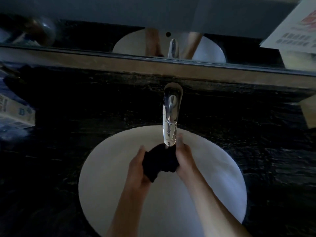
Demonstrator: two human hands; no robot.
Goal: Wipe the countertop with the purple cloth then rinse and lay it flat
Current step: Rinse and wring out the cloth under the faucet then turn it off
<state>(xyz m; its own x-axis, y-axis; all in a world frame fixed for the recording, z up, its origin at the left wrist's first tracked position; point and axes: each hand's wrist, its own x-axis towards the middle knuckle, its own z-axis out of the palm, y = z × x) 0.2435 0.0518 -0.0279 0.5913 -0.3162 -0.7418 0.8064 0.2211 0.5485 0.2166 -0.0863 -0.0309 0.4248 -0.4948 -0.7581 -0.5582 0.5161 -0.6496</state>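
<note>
Rinsing goes best with the cloth point(159, 161) kept under the tap point(169, 127), over the sink point(106, 168). The left hand point(138, 168) and right hand point(183, 155) both clamp it, bunched between them; open its folds while squeezing.

A dark, almost black marbled desk point(85, 127) is seen running the full width, with a white oval sink point(109, 177) set into it near the front. A chrome faucet point(171, 117) is mounted on the desk right behind the sink, spout reaching out over the basin. A printed box point(16, 111) is parked at the far left edge, and the back of the desk is bordered by a pale strip under a mirror point(102, 31).
</note>
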